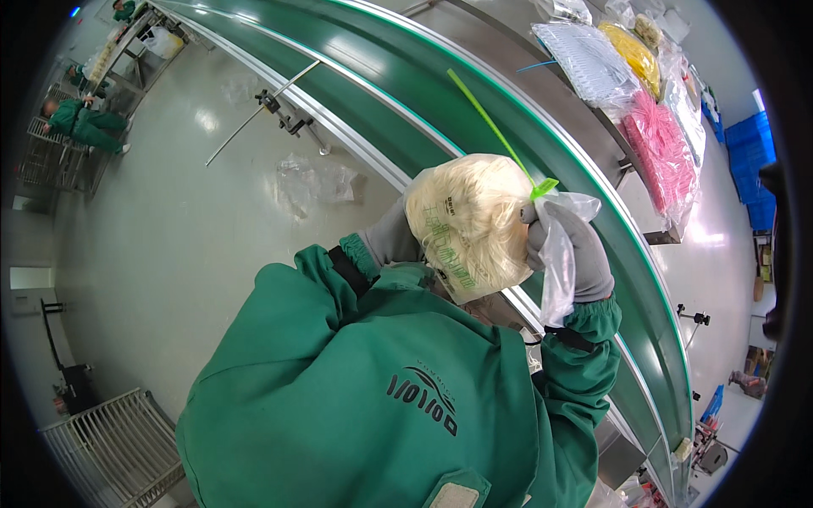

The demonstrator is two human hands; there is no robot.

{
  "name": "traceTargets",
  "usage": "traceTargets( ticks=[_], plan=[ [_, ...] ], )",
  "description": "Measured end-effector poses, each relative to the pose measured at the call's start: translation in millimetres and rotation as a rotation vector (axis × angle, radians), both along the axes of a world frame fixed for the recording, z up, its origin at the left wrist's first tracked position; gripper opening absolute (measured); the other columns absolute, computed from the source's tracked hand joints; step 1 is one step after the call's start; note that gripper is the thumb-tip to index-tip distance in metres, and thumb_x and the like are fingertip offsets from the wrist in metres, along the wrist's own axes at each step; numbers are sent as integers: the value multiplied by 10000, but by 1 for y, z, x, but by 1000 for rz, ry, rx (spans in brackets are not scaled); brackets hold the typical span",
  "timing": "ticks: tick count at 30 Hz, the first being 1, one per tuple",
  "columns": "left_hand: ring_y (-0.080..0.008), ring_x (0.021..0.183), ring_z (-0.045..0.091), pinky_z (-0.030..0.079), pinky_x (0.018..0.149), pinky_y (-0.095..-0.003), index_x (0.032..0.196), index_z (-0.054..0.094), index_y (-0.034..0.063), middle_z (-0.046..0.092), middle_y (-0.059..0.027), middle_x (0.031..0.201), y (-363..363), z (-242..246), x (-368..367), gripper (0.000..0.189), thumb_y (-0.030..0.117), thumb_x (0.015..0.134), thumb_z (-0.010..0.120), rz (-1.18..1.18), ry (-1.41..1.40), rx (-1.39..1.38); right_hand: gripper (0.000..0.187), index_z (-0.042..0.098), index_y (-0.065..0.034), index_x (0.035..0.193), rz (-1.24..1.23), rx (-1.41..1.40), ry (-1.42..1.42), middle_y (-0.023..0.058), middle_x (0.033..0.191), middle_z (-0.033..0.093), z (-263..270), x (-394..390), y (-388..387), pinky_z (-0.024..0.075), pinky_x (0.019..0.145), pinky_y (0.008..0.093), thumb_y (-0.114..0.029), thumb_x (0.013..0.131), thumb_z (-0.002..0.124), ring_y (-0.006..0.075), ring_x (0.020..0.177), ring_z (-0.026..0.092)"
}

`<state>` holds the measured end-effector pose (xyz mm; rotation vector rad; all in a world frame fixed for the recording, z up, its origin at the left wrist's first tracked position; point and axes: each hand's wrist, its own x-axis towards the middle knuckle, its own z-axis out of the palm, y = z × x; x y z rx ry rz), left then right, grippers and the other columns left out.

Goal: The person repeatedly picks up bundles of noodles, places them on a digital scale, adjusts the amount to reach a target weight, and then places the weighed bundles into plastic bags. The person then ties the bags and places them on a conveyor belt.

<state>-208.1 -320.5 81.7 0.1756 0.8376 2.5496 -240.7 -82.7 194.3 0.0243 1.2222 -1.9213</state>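
A clear plastic bag (473, 222) packed with pale cream strands is held up in front of my chest, over the edge of the conveyor. Green print marks its side. My left hand (395, 233), in a grey glove, supports the bag from the left; its fingers are hidden behind it. My right hand (575, 247), also gloved in grey, grips the gathered plastic neck (557, 279) of the bag. Around that neck sits a bright green cable tie (545, 188), its long tail (486, 120) sticking out over the belt.
Green conveyor belts (375, 54) with metal rails run diagonally past me. Beyond them, a table bears bagged white ties (587, 60) and pink ties (660, 152). A clamp bracket (286, 114) juts out at left. Plastic film (314, 181) lies on the floor. A person (89, 124) stands far left.
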Motion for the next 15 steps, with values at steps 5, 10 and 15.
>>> traceTargets(
  ticks=[5,10,15],
  plan=[
    [-194,1208,490,437,1012,-337,1401,358,63,460,-108,1366,9,7,-5,484,161,954,514,-107,-95,251,231,572,28,972,-45,-30,42,-41,620,460,-7,-1,2,303,470,215,-191,956,502,53,499,376],
    [-187,1209,487,428,1018,-332,1401,361,77,463,-94,1361,5,17,7,481,175,955,510,-76,-78,205,297,535,41,1031,64,-243,-63,-56,586,387,-21,-9,5,267,437,196,-236,984,436,38,468,344],
    [-181,1211,483,420,1024,-328,1401,364,91,466,-79,1357,3,27,15,478,190,956,506,-54,-81,185,315,458,42,1139,94,-349,-22,-51,663,406,-41,-12,13,287,460,213,-213,956,491,42,513,358]
  ],
)
